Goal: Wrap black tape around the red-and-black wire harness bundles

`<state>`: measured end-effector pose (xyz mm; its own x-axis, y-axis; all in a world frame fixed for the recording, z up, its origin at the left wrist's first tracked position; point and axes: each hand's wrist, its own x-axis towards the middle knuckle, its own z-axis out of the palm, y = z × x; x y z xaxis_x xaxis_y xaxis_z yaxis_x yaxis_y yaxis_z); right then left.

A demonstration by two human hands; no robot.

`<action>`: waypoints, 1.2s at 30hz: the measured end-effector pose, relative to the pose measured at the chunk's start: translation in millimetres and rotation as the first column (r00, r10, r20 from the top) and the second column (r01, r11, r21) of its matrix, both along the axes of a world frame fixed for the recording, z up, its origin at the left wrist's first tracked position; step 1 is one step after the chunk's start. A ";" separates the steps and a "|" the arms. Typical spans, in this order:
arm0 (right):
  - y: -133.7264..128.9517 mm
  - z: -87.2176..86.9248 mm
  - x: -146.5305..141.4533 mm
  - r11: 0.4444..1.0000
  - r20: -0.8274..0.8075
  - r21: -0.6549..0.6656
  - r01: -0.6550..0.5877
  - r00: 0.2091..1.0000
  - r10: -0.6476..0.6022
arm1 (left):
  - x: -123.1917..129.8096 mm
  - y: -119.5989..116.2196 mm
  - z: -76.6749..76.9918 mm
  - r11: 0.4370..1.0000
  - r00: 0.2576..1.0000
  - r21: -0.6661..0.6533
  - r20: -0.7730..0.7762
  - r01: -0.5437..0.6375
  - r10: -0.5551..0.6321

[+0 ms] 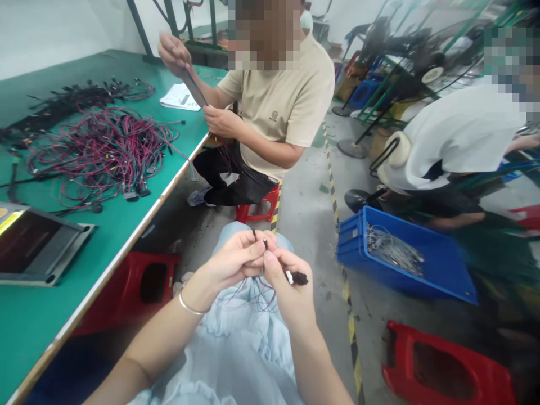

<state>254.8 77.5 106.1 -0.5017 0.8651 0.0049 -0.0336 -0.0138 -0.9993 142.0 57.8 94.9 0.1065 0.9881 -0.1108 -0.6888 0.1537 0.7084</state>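
Both my hands meet above my lap, their fingertips close together around a wire harness. Between thumb and fingers, my left hand pinches a dark part of it. My right hand is closed on the harness too, with a black connector and a small white piece sticking out on its right side. Thin dark red and black wires hang below the fingers over the light blue clothing. The fingers partly cover the piece held between them.
A tangled pile of red and black cables lies on the green table at the left. Across from me a seated person holds wires. A blue bin and red stools stand right; another person bends there.
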 end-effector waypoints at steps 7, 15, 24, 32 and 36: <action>-9.7 -0.4 -7.6 0.976 -0.001 0.172 0.132 0.991 -0.134 | 8.2 -9.7 16.1 0.965 0.972 -0.114 -0.054 -0.235 0.231; -17.3 -13.9 -6.9 0.977 -0.046 0.128 0.171 0.985 -0.166 | 7.5 -11.4 14.3 0.974 0.982 -0.143 0.029 -0.178 0.184; 6.7 -21.0 -8.5 0.968 -0.252 -0.230 -0.098 0.967 0.038 | -8.1 6.3 18.2 0.982 0.981 -0.063 -0.090 -0.177 0.171; 43.2 -22.0 12.6 0.929 -0.284 -0.361 0.082 0.939 -0.193 | -28.2 16.5 15.5 0.896 0.900 -0.110 0.026 -0.429 0.434; 68.0 -22.5 37.5 0.908 -0.302 -0.380 0.179 0.904 -0.304 | -52.4 23.1 12.3 0.795 0.795 -0.120 0.059 -0.594 0.603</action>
